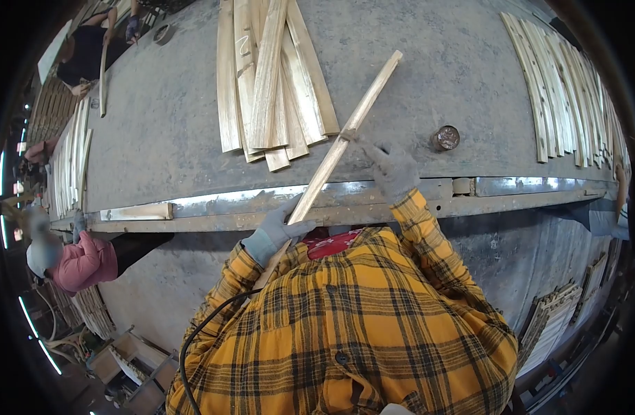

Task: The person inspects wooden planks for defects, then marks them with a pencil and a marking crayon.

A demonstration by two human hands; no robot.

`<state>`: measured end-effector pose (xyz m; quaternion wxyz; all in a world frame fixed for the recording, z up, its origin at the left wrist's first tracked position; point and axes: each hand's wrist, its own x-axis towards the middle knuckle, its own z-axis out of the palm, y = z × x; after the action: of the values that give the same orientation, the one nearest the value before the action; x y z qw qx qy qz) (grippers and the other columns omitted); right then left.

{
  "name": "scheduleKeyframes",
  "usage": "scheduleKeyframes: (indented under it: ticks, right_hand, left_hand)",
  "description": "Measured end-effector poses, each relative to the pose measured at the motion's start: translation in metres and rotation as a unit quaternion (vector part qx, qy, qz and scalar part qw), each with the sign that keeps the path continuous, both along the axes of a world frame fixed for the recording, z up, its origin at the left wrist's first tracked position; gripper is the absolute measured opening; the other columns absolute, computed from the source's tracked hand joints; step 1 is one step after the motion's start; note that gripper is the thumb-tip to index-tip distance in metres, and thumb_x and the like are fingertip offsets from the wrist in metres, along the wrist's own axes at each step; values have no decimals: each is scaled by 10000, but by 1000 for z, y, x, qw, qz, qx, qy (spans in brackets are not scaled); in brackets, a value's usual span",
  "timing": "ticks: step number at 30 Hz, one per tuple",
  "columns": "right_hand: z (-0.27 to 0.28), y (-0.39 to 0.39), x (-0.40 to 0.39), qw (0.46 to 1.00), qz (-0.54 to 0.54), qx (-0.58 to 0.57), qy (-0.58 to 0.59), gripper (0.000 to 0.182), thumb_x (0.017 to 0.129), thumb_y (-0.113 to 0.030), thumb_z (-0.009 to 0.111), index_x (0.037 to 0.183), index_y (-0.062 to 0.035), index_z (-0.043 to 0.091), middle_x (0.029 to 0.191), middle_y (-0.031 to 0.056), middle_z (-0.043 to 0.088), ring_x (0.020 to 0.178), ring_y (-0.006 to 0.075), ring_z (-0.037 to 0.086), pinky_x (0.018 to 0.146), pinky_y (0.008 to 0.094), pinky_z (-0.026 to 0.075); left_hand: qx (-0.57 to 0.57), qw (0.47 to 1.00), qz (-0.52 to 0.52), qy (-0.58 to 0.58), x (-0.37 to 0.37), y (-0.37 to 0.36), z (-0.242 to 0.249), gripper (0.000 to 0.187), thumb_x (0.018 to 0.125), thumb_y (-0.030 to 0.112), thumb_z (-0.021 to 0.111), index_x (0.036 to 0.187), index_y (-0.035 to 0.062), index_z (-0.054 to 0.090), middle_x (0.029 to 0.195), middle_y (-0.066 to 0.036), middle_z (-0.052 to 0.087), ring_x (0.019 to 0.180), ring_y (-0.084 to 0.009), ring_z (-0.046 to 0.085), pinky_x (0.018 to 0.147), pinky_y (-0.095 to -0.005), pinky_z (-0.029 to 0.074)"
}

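Observation:
My left hand point(274, 234), in a grey glove, is wrapped round the lower part of a long, narrow wooden strip point(324, 169). The strip slants up and to the right over the table, its near end reaching back beside my body. My right hand point(395, 169), also gloved, has its fingers closed near the strip's middle. From those fingertips a small dark flat piece point(348, 134) touches the strip; its kind is too small to make out. Right of that hand stands a small round tin point(445, 138) with brown stuff in and on it.
Several loose boards point(265, 90) lie in an overlapping pile ahead. More strips point(563, 90) are lined up at the right, others point(71, 162) at the left. A metal-edged table point(400, 90) spans the view. A person in pink point(85, 263) and others work around it.

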<state>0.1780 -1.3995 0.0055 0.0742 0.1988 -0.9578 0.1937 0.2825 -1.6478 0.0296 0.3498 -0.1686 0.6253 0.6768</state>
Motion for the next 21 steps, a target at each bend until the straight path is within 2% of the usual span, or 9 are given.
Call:
scheduleKeyframes:
  ticks: [5,7,11,13,14,15,16,20,21]
  right_hand:
    - [8,-1,3,994,43,-91,-46,380,793,-119,546,1138,-273,576,867,64,589,664,265,595,606,385,501]
    - [-2,1,-8,999,-32,-28,-26,394,789,-119,549,1155,-262,567,861,65,594,682,252,604,601,386,499]
    - [4,-6,1,999,-10,6,-39,373,793,-168,568,1153,-266,584,778,78,586,681,241,611,595,381,495]
    - [4,-6,8,982,115,-127,-75,316,807,-79,603,1111,-158,632,818,39,633,605,181,577,536,271,460]
    - [7,-6,12,982,114,-129,-75,316,807,-79,603,1111,-158,632,818,39,633,605,181,577,536,271,460]
    - [12,-6,14,941,62,-273,-192,320,795,-69,628,1113,-105,624,814,27,634,626,132,567,536,239,447]
    - [15,-5,15,863,9,-406,-301,333,783,-58,652,1114,-52,616,811,15,635,647,84,556,536,208,433]
    - [2,14,16,813,-75,-480,-321,296,792,-130,684,1065,-30,627,860,41,668,663,65,571,574,195,465]
    - [-3,14,21,775,-89,-549,-301,325,786,-133,694,1069,5,614,852,53,664,692,80,582,591,197,469]
  left_hand:
    - [2,1000,-11,2,0,-3,0,706,774,172,701,1377,88,344,680,3,529,493,-85,476,445,-218,381]
    - [4,1000,-25,1,-3,-4,8,734,782,166,705,1394,87,307,725,-15,558,567,-69,487,488,-213,399]
    - [5,999,-42,-5,-1,-12,-4,742,780,120,686,1400,80,280,722,-31,559,564,-76,507,479,-223,416]
    - [127,991,-17,-35,3,-21,-18,608,757,76,635,1301,28,368,757,-77,551,525,-140,520,452,-251,417]
    - [126,991,-18,-37,5,-24,-23,608,757,76,635,1301,28,368,757,-77,551,525,-140,520,452,-251,417]
    - [229,971,-1,-69,5,-26,-24,587,738,57,605,1273,16,368,787,-106,553,543,-163,533,463,-265,433]
    - [330,939,15,-100,3,-27,-24,567,719,38,575,1245,4,368,817,-136,555,560,-186,545,474,-280,449]
    - [334,935,-19,-116,-33,-17,-21,463,670,27,564,1117,-42,464,832,-140,581,607,-222,581,547,-337,526]
    - [351,927,-32,-125,-48,-10,-31,402,663,56,563,1046,-47,495,799,-133,583,635,-218,588,582,-329,527]
